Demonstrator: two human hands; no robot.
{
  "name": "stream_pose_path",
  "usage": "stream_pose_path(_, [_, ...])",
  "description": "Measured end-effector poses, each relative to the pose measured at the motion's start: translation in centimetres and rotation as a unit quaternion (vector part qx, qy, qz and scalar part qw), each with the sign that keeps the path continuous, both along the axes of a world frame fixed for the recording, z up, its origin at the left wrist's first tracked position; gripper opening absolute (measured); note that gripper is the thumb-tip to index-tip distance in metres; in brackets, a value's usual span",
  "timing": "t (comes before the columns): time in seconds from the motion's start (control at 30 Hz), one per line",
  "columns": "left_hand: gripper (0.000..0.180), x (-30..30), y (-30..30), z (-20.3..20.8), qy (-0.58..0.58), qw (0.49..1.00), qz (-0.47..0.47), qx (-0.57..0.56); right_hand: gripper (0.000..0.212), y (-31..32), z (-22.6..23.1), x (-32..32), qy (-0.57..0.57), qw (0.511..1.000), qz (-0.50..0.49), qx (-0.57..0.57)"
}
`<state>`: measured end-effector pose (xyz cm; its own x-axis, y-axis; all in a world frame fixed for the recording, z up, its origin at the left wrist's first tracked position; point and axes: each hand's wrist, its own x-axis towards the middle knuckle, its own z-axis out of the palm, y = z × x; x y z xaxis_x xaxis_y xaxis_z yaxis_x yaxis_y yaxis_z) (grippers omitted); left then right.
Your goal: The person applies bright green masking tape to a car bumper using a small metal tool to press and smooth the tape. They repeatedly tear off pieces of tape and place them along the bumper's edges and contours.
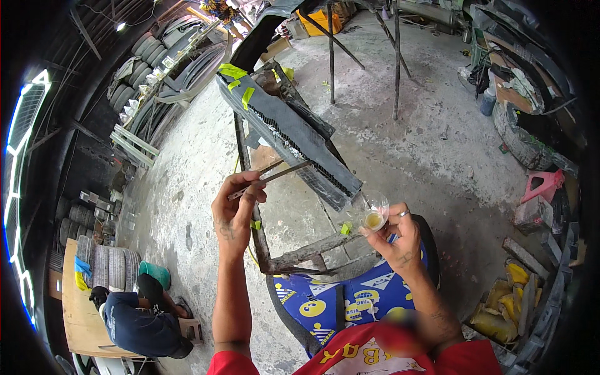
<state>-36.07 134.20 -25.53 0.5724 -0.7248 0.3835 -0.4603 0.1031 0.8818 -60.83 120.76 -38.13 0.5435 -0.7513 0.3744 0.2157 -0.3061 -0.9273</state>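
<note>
My left hand [237, 203] pinches a thin, narrow metal strip [281, 174], its far end reaching over the edge of a long grey panel [294, 147]. Whether the tip touches the panel, I cannot tell. In the fingers of my right hand [400, 237] is a small clear plastic cup [377, 206], tilted, with a little yellowish stuff at its bottom. The panel looks like a vehicle body part, with a dark mesh strip and yellow-green tape [247, 98] at its far end. It lies slanted on a worn metal frame stand [294, 257].
A blue patterned seat [312, 294] is close in front of me. At lower left a person in dark clothes [140, 322] sits beside a wooden board [75, 312] and stacked tyres [115, 269]. Thin stand legs [396, 69] rise ahead; a pink stool [542, 186] and scrap line the right.
</note>
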Motion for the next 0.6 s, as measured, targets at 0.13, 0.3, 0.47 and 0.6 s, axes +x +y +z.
stream_pose_path(0.13, [0.022,0.2,0.0,-0.1,0.006,1.0,0.007,-0.002,0.038,0.1,0.2,0.0,0.004,1.0,-0.001,-0.002])
stream_pose_path(0.3, [0.022,0.5,-0.1,-0.1,0.01,1.0,0.005,-0.009,0.038,0.0,0.2,0.1,0.001,1.0,0.001,0.0])
stream_pose_path(0.47, [0.021,0.8,-0.2,0.0,-0.006,1.0,0.014,-0.015,0.037,0.0,0.0,0.2,-0.001,1.0,0.002,0.002])
stream_pose_path(0.6, [0.023,1.0,-0.2,-0.2,-0.004,1.0,0.014,-0.021,0.037,0.0,-0.1,0.2,-0.001,1.0,0.004,0.002])
